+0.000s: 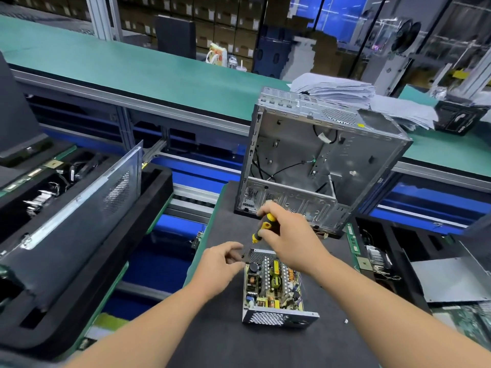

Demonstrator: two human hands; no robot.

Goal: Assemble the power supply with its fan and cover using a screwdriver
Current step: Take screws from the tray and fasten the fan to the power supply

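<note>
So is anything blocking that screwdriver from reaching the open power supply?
Nothing visible does. The right hand holds the screwdriver just above the power supply, at its far corner, where the left hand pinches a small dark part.

Power supply [276,290]: bare perforated sheet metal, dull grey, at my table's [225,335] near edge. Table surface: matt black mat. Screwdriver [263,227] in my right hand [289,240]: glossy yellow-and-black plastic handle. Computer case [318,160], far edge: unpainted satin steel. Behind it, crumpled grey paper sheets [345,88].
</note>
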